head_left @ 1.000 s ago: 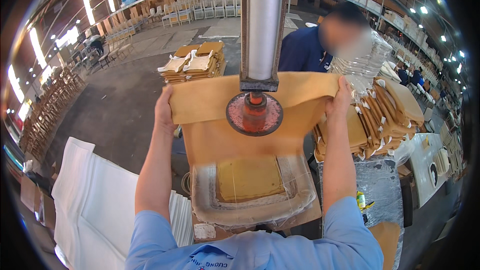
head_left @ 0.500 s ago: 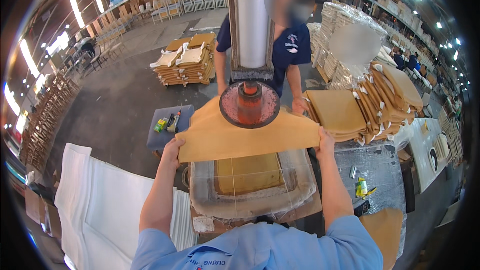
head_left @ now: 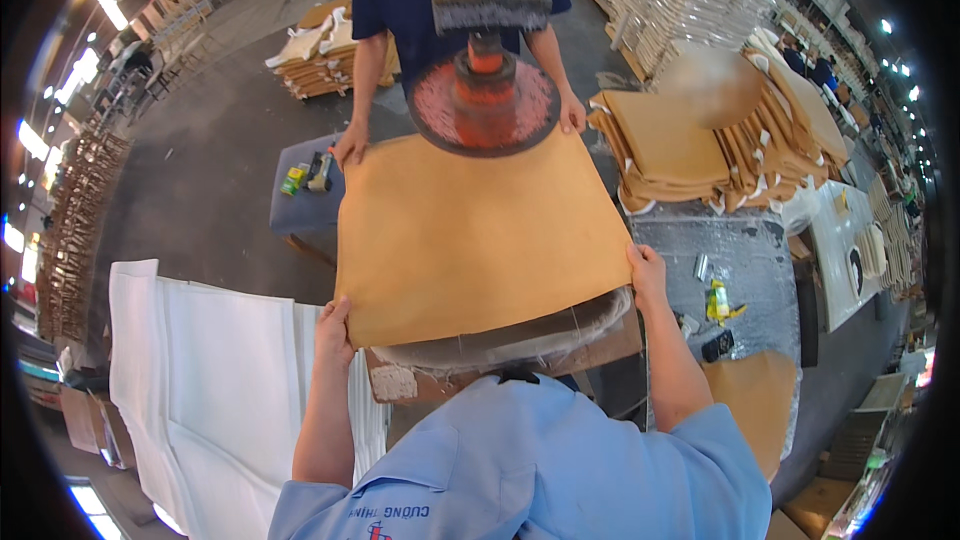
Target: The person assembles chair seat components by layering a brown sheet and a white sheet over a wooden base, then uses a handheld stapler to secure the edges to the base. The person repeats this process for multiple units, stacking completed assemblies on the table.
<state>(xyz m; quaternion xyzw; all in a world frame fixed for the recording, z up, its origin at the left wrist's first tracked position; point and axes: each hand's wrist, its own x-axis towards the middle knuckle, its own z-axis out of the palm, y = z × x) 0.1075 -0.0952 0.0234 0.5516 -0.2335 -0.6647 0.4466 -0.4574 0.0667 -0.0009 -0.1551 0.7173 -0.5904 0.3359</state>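
A tan sheet of upholstery material (head_left: 480, 240) is stretched between me and a co-worker. My left hand (head_left: 333, 328) pinches its near left corner, and my right hand (head_left: 647, 273) pinches the near right corner. Across from me, the co-worker's hands (head_left: 350, 143) hold the far corners. The sheet covers most of a wrapped pad-like form (head_left: 510, 345), whose near rim shows below the edge. Over the sheet's far part hangs a round press plate (head_left: 485, 105) with a red centre post.
White foam sheets (head_left: 230, 360) lie at my left. A blue-grey stool (head_left: 300, 202) carries small tools. To the right, a plastic-covered table (head_left: 745, 260) holds small items and another tan piece (head_left: 755, 405). Beyond it rise stacked tan covers (head_left: 670, 145).
My hands have lowered the sheet's near edge toward me, so it now lies over most of the form. The co-worker's hands have come onto the far corners. The view has tilted down.
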